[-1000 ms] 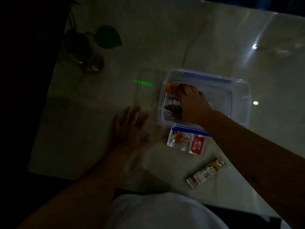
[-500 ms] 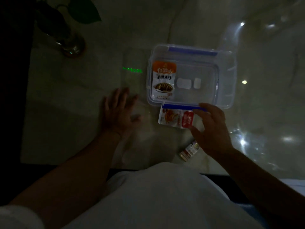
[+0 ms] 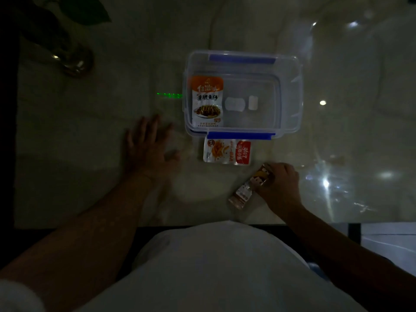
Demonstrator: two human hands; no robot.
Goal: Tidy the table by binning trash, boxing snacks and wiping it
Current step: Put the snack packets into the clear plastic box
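Clear plastic box (image 3: 290, 91), blue clips, open on pale glossy table (image 3: 112, 136): one orange-topped snack packet (image 3: 207, 101) lying flat inside at its left end
Red-and-white snack packet (image 3: 227, 152): on the table, touching the box's near wall
Slim snack bar (image 3: 251, 187): nearer than the box, tilted, far end gripped
Right hand (image 3: 280, 186): fingers curled closed on the snack bar
Left hand (image 3: 149, 149): left of the box, flat on the table, fingers spread wide, holding nothing
Glass vase (image 3: 72, 57) with leaves: far left of the box
Green light streak (image 3: 169, 95): just left of the box
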